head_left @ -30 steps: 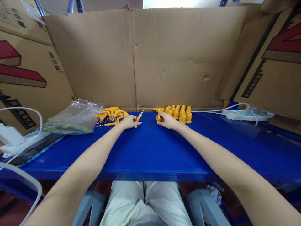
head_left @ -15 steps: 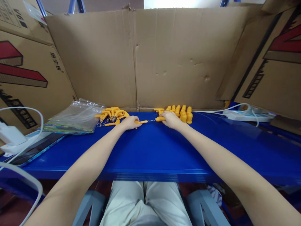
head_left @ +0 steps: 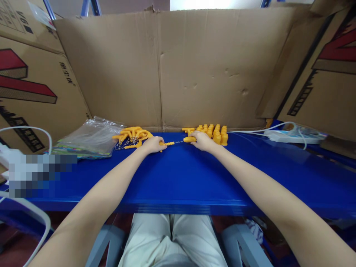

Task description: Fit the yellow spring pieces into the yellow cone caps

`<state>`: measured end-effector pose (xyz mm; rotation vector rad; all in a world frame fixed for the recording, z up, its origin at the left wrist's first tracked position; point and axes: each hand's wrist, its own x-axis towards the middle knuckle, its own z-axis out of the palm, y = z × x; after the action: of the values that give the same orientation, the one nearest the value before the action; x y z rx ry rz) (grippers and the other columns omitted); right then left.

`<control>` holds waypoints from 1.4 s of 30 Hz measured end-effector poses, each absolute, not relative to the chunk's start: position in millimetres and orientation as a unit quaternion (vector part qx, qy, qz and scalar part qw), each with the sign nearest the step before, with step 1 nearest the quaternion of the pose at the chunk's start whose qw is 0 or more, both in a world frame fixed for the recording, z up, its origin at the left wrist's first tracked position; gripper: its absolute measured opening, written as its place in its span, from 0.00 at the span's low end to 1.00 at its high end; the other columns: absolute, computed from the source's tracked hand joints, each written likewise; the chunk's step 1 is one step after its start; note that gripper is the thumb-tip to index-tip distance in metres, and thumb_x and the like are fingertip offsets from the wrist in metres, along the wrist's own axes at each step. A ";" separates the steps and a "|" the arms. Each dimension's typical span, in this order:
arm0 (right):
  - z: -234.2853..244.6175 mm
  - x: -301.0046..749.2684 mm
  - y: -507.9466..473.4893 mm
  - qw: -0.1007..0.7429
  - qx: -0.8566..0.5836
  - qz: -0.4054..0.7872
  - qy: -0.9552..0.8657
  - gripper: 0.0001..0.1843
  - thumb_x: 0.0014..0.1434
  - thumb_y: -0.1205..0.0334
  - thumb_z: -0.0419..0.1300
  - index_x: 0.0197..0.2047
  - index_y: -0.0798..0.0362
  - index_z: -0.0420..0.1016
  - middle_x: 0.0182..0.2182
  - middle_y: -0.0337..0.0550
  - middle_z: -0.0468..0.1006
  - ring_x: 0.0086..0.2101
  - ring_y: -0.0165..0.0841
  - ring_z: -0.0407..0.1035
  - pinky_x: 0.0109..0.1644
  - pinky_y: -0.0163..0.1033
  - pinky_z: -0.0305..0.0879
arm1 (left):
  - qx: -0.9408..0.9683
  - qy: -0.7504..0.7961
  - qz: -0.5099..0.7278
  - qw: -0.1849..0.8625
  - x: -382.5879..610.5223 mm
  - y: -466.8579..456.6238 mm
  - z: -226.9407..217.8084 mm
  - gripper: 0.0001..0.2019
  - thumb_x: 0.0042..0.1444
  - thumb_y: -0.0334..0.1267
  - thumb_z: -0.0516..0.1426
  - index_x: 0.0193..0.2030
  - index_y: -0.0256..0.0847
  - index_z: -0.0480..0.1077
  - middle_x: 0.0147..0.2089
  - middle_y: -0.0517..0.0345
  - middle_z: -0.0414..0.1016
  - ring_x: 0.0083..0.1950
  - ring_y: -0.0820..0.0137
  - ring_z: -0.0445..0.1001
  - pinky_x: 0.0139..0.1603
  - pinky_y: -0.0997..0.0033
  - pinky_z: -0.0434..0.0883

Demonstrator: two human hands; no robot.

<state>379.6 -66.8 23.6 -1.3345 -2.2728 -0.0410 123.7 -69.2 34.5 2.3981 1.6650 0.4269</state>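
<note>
Cardboard panel (head_left: 211, 66), creased: stood behind the blue surface (head_left: 178, 178). Carton (head_left: 30, 81), red-printed: stood at left. Power strip (head_left: 283, 137), white: lay at right.

The bare left arm (head_left: 111, 181) reaches in from the lower left corner and the bare right arm (head_left: 250, 178) from the lower right, both slanting inward so that the left hand (head_left: 153, 145) and right hand (head_left: 203, 141) face each other, nearly level and apart. Each hand makes a pinching grip, backs upward, the left fingers (head_left: 160, 139) curled toward the thumb and the right hand arched over its bent fingers. Below, between the arms, the legs (head_left: 147, 237) rest side by side.
</note>
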 end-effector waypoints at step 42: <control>23.7 364.2 -74.8 0.271 -0.423 0.077 -0.861 0.18 0.54 0.66 0.63 0.50 0.55 0.75 0.46 0.49 0.77 0.45 0.38 0.72 0.53 0.44 0.65 | 0.820 0.549 0.159 -0.044 137.9 -85.0 41.9 0.16 0.53 0.44 0.54 0.46 0.45 0.73 0.41 0.52 0.79 0.44 0.59 0.75 0.41 0.66 0.67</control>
<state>364.2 -74.8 23.7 -1.1401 -2.3185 0.2082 137.9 -85.0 41.9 2.6500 1.7741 0.5142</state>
